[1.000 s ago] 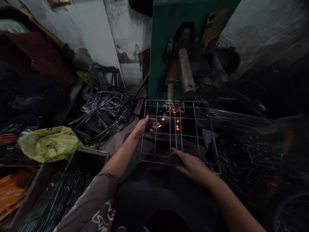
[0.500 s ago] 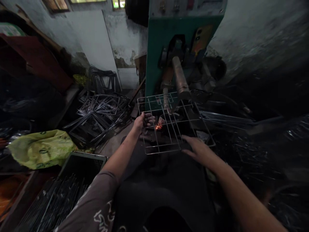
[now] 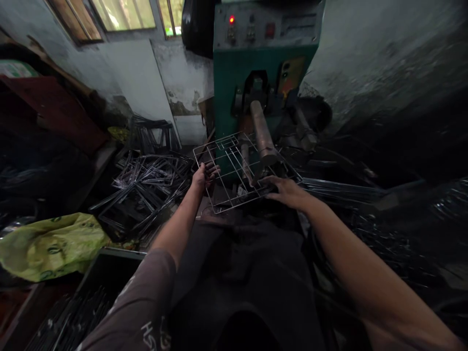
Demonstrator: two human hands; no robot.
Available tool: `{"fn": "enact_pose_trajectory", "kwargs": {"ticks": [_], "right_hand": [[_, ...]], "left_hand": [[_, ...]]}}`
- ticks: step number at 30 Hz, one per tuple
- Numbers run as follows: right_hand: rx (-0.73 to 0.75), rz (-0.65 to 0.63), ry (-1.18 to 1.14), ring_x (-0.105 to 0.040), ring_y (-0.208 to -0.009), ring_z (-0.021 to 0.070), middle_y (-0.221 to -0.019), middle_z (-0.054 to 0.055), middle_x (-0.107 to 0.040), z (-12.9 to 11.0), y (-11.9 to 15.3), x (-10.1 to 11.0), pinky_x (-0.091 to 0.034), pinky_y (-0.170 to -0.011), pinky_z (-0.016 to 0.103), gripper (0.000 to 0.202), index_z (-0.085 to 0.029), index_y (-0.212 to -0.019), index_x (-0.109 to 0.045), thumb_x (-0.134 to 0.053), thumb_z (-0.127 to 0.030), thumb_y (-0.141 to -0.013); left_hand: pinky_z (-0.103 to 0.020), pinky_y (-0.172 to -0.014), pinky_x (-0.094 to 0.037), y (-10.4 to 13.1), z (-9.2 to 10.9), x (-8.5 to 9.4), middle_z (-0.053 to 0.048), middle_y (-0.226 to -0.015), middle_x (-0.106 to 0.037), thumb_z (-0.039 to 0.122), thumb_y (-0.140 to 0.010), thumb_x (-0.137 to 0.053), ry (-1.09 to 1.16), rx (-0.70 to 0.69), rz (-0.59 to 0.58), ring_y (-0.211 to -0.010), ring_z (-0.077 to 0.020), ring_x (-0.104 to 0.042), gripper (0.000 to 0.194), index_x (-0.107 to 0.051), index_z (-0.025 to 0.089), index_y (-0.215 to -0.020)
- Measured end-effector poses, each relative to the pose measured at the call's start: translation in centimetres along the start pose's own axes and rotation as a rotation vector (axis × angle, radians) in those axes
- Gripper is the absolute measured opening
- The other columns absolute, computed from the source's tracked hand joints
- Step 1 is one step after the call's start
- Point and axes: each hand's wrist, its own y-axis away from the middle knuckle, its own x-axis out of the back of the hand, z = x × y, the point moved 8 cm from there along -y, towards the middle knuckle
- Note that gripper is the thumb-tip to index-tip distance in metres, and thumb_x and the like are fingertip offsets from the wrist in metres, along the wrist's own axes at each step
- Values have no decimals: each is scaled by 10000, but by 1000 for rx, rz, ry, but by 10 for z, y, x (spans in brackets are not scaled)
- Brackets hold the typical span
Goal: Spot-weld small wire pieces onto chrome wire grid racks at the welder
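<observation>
We wear a short, dull grey-brown sleeve (image 3: 146,287) on the left arm (image 3: 182,219), marked with pale lettering (image 3: 149,335) (we can't read all of it), and dark, softly creased cloth (image 3: 241,273) over the lap.

A dim workshop corner, lit from the barred windows (image 3: 124,13).
From my remote seat I see grey, stained walls (image 3: 376,44), the plaster patchy and flaking low down, a tall pale panel (image 3: 137,78) against the far side, a dark red board (image 3: 54,109) slanting at the left, and deep shadow across the right.
</observation>
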Motion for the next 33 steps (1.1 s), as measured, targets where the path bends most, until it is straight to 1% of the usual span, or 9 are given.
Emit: {"fn": "enact_pose_trajectory", "kwargs": {"ticks": [7,11,14,19,25,27,29,31,33], "right_hand": [[52,16,-79,-600,-962,211,-1020,67,-643,-8,-32,4,-464,-863,312,363,-132,-1084,-574,-640,-184,-731],[-50,19,-15,-582,-1008,251,-1042,96,-641,2,-45,1,-455,-888,354,352,-127,-1051,-609,-667,-196,-711],[-32,56,-44,-568,-1042,261,-1077,106,-635,2,-50,4,-449,-909,356,401,-122,-1101,-612,-670,-219,-716],[50,82,-156,-586,-1005,253,-1042,82,-650,6,-52,3,-458,-900,343,355,-142,-1034,-644,-677,-283,-709],[45,85,-214,-614,-966,233,-992,62,-666,15,-56,-7,-475,-883,346,378,-171,-1080,-619,-647,-223,-706],[41,173,-86,-595,-1017,259,-1042,81,-653,11,-47,0,-471,-895,374,414,-174,-1103,-608,-659,-229,-697],[2,306,49,-579,-1049,281,-1099,110,-630,10,-21,11,-465,-901,397,451,-158,-1147,-583,-652,-267,-715],[-98,418,133,-592,-1023,283,-1098,125,-627,19,23,19,-473,-877,393,457,-141,-1177,-562,-615,-327,-763],[-251,463,178,-617,-961,269,-1051,124,-644,38,83,15,-486,-837,368,426,-137,-1160,-568,-569,-368,-803]], "left_hand": [[-195,-510,-451,-24,20,9,-165,-999,-686,409,-966,-251,-5,-39,27,-852,-188,-675,490,-495,94,-1251],[-182,-479,-428,-28,27,11,-173,-1020,-680,408,-967,-248,-19,-42,47,-850,-187,-674,489,-498,93,-1245],[-175,-483,-432,-29,29,10,-177,-1025,-676,403,-970,-245,-25,-33,60,-824,-176,-676,492,-503,78,-1233],[-186,-534,-468,-33,28,11,-192,-1060,-664,406,-969,-253,-38,-41,71,-839,-179,-678,508,-499,50,-1236],[-190,-593,-497,-34,31,10,-169,-994,-685,403,-970,-262,-62,-80,54,-847,-169,-679,485,-520,65,-1202],[-205,-625,-508,-32,33,8,-164,-973,-688,403,-970,-252,-70,-85,69,-860,-172,-676,483,-507,68,-1207],[-237,-679,-520,-26,36,5,-160,-986,-681,419,-968,-246,-110,-77,84,-884,-177,-669,484,-478,83,-1228],[-288,-761,-521,-13,42,5,-150,-1050,-661,438,-954,-301,-229,-99,121,-943,-185,-650,467,-443,112,-1256],[-347,-880,-486,12,54,6,-135,-1161,-616,428,-915,-418,-476,-223,186,-1050,-195,-601,465,-423,142,-1281]]}}
